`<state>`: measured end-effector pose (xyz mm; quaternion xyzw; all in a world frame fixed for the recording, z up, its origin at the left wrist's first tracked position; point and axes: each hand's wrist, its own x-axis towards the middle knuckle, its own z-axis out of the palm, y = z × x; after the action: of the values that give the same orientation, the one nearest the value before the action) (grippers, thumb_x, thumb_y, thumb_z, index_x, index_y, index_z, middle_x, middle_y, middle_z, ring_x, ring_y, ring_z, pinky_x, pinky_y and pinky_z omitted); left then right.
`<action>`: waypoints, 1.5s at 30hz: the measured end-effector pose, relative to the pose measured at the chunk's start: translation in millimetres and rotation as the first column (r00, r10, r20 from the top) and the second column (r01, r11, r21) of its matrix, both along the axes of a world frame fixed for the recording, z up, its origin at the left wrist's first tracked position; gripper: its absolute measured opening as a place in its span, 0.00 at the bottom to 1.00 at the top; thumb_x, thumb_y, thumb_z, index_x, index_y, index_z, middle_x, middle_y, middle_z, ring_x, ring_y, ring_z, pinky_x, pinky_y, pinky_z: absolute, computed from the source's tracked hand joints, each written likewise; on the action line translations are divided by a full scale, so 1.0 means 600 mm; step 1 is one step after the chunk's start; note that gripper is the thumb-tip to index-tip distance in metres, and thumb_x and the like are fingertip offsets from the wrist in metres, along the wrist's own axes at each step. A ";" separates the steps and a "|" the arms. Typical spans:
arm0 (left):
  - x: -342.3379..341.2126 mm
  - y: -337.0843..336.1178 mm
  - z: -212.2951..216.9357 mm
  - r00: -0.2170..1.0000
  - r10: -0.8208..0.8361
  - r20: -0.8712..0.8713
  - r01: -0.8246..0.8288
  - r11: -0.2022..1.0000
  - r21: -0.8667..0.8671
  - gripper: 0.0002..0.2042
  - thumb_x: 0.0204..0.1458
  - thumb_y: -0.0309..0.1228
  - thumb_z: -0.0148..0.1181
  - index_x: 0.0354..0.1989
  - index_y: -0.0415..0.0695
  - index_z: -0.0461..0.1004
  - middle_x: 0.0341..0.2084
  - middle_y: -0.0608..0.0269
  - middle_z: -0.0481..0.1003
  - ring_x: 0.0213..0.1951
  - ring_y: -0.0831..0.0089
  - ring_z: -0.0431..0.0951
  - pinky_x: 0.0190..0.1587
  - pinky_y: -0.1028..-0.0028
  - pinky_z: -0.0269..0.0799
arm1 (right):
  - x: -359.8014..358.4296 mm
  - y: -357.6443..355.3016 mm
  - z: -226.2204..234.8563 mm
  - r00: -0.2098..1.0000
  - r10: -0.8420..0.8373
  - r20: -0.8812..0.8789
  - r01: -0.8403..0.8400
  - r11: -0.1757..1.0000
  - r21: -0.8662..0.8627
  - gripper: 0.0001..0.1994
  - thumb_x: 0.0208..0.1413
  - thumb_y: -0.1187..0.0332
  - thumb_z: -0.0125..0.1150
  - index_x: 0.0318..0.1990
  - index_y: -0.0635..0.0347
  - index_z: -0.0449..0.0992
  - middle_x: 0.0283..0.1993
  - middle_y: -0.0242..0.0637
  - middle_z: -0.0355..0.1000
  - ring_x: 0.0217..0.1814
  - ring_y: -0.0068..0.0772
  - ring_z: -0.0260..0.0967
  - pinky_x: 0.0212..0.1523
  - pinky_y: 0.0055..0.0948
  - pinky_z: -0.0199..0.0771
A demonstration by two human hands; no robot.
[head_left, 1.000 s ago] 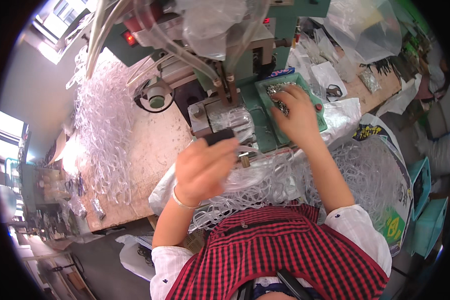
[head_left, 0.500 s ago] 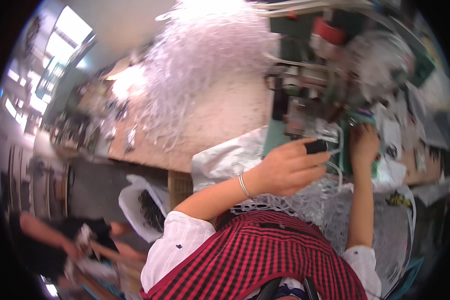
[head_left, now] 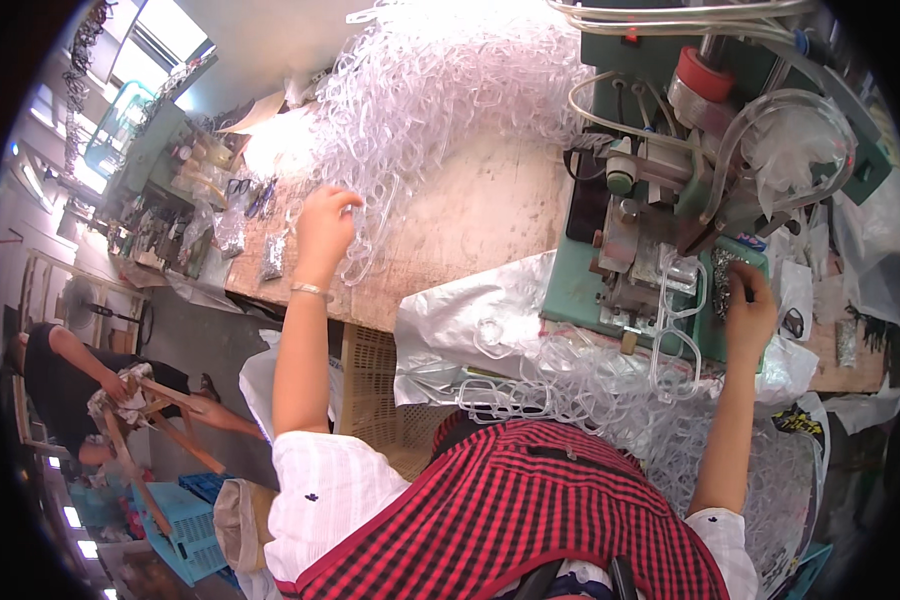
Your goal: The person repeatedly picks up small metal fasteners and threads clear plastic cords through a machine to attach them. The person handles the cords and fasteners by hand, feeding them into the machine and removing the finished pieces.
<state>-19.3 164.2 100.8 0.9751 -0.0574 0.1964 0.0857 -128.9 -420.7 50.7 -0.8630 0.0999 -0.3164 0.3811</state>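
Over the bench (head_left: 490,205), the left hand (head_left: 325,230) hangs outstretched, right hand (head_left: 750,312) curled at a tray (head_left: 756,259), grips unclear.

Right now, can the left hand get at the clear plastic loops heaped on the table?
Probably yes. The left hand is at the near edge of the heap of clear loops, with nothing visible in between; whether it touches them is hard to tell.

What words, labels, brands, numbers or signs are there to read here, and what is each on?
Nothing reads clearly.
Yellow marks on the sack at right: too blurred.
Blue packet behind the machine's work area: print too small.
Red light up top: too small to tell any digits.
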 end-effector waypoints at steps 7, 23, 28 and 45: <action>0.086 -0.046 -0.084 0.976 0.000 0.217 -0.005 1.000 0.025 0.13 0.45 0.25 0.65 0.41 0.48 0.81 0.58 0.46 0.72 0.56 0.45 0.71 0.59 0.54 0.68 | -0.084 -0.009 -0.001 0.983 -0.162 -0.087 0.178 0.957 0.228 0.07 0.56 0.76 0.66 0.42 0.63 0.81 0.35 0.29 0.78 0.36 0.19 0.72 0.40 0.22 0.71; 0.017 -0.210 -0.116 0.938 -0.166 0.305 0.198 0.977 -0.074 0.09 0.57 0.34 0.65 0.42 0.45 0.83 0.53 0.44 0.76 0.47 0.48 0.78 0.53 0.62 0.74 | -0.014 0.133 0.137 0.962 0.238 0.135 -0.273 0.870 0.411 0.20 0.51 0.77 0.67 0.52 0.66 0.74 0.38 0.35 0.78 0.43 0.25 0.75 0.49 0.26 0.71; -0.067 -0.363 0.017 0.831 -0.405 0.381 0.416 0.000 -0.909 0.08 0.64 0.26 0.57 0.46 0.35 0.75 0.44 0.51 0.79 0.39 0.64 0.81 0.45 0.68 0.80 | -0.003 0.140 0.115 0.954 0.270 0.131 -0.300 0.826 0.477 0.28 0.52 0.80 0.66 0.62 0.67 0.65 0.41 0.35 0.77 0.47 0.21 0.73 0.52 0.23 0.70; -0.139 -0.503 0.077 0.199 -0.852 0.484 0.976 0.214 -0.024 0.11 0.42 0.20 0.69 0.35 0.42 0.77 0.41 0.53 0.83 0.35 0.59 0.83 0.36 0.69 0.81 | -0.031 0.017 0.025 0.952 -0.303 -0.027 0.250 0.829 -0.501 0.16 0.44 0.70 0.69 0.44 0.57 0.80 0.57 0.48 0.73 0.65 0.54 0.67 0.59 0.47 0.70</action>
<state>-102.9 -137.3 147.1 0.6519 -0.6162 0.2889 0.3344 -147.7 -410.3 65.4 -0.9230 0.1601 -0.3371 0.0934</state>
